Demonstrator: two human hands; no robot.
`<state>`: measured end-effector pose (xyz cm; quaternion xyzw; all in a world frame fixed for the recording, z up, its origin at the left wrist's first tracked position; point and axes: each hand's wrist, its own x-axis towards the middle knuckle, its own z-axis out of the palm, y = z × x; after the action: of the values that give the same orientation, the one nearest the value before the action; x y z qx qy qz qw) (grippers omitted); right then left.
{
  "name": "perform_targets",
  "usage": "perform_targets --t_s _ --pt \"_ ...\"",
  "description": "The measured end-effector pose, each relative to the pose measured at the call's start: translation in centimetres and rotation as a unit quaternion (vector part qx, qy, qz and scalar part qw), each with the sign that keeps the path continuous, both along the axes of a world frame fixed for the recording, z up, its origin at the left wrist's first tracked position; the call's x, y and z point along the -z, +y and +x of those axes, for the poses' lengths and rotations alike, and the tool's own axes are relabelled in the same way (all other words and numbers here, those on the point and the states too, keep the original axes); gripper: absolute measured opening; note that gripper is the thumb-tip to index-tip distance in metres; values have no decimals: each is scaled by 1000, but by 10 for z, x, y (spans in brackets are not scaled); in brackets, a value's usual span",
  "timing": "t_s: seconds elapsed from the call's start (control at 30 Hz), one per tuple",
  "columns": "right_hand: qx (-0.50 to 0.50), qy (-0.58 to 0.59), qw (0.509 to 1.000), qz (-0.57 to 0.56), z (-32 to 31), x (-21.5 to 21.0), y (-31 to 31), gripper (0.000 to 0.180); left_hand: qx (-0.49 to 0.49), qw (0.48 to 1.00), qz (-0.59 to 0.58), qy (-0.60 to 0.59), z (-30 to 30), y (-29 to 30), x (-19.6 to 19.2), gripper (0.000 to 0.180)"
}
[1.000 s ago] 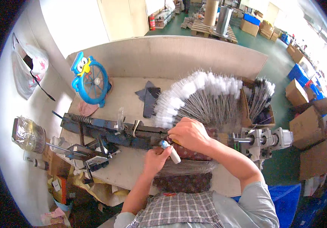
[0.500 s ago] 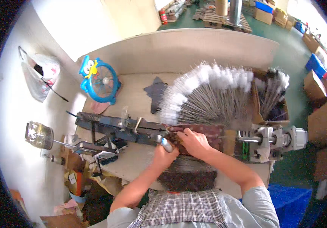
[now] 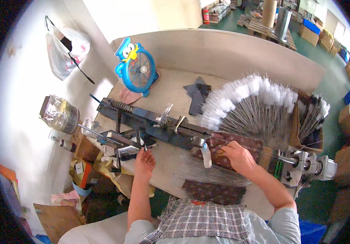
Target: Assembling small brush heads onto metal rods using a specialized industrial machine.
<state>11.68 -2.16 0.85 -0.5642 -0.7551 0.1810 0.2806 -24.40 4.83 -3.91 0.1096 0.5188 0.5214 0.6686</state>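
My left hand [image 3: 144, 161] reaches to the left end of a long dark metal machine [image 3: 154, 124], its fingers on a small metal lever part [image 3: 127, 149]. My right hand [image 3: 236, 156] rests on a patterned cloth pad [image 3: 232, 144] by the machine's right side, fingers pinched on a thin rod or wire. A fan of thin metal rods with white tips [image 3: 252, 105] lies spread just behind that hand. A white tube piece [image 3: 206, 156] hangs from the machine between my hands. More loose rods [image 3: 209, 173] lie in front of the pad.
A blue toy-like fan [image 3: 136, 67] stands at the back left of the bench. A motor unit [image 3: 309, 168] sits at the right end. A foil-wrapped jar [image 3: 59, 114] and plastic bag [image 3: 67, 49] are at the left wall. Cardboard boxes [image 3: 347, 120] stand on the right.
My left hand has left the middle of the machine and moved left to the lever part. My right hand stays on the pad. The view has shifted downward and left.
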Motion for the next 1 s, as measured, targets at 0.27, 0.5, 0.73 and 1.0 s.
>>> perform_targets --t_s 0.27,0.5,0.73,1.0 --pt "-39 13 998 -49 -11 -25 -8 26 -46 999 3 -9 4 2 11 16" --pt "-33 26 999 24 11 -64 -10 29 -3 993 106 55 48 -19 3 10" --pt "90 93 991 19 44 -54 -3 18 249 955 155 -30 211 -59 -55 8" --pt "82 178 980 -43 67 -60 -26 20 280 936 210 25 256 -56 -40 15"
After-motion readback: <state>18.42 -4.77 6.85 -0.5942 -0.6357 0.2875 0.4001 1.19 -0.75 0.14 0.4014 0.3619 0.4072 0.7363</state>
